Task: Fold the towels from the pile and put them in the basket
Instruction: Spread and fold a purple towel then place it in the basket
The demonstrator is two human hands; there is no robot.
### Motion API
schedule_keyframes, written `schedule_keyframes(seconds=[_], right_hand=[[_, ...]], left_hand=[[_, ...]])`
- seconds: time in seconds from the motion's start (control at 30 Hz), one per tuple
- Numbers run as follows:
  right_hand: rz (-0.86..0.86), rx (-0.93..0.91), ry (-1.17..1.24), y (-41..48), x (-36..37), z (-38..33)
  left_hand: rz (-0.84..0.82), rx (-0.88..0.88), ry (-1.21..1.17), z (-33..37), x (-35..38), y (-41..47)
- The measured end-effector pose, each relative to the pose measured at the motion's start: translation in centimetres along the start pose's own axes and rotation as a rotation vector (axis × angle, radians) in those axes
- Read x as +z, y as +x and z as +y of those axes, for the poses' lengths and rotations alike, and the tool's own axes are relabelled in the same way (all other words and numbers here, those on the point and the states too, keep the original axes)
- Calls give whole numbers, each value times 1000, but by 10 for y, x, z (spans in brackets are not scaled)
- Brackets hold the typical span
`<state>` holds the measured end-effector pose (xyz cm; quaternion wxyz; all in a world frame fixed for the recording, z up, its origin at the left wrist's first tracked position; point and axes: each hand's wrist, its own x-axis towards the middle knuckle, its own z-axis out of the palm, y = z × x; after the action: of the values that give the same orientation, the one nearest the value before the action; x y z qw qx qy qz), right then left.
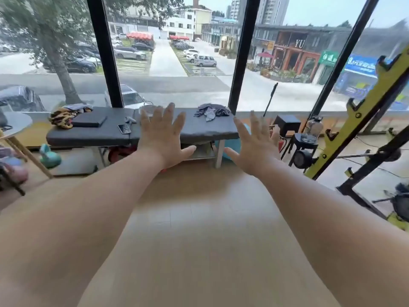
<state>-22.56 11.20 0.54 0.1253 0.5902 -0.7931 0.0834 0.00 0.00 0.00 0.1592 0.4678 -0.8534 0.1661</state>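
**A gym room by a street-side window**

A dark padded bench (106, 135) stood before the tall black-framed window (177, 63), its white legs on the pale wooden floor (199, 218). On its top lay a flat black pad (89, 121) and, near it, a phone (124, 128). A teal kettlebell (49, 157) sat on the floor by the bench's left end, near a round white table (15, 122) on slanted wooden legs. To the right, a clear water bottle (313, 129) stood on a black stool (306, 142), and a yellow rack upright (363, 111) slanted across that side. Outside, a tree (59, 63), a parked silver van (204, 60) and a shopfront marked "YU" (299, 43) lined the street.
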Motion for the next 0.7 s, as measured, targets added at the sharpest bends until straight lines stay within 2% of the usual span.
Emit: schedule_keyframes(seconds=[0.17, 0.27, 0.5, 0.7], right_hand=[[-40, 75, 50, 76, 41, 5], [-112, 71, 49, 122, 73, 24], [-242, 105, 89, 244, 169, 90], [-308, 76, 110, 375, 220, 156]], left_hand=[[-50, 60, -22, -26, 45, 88], [-99, 104, 49, -30, 83, 140], [-332, 24, 113, 1, 195, 262], [-287, -8, -11, 45, 266, 374]])
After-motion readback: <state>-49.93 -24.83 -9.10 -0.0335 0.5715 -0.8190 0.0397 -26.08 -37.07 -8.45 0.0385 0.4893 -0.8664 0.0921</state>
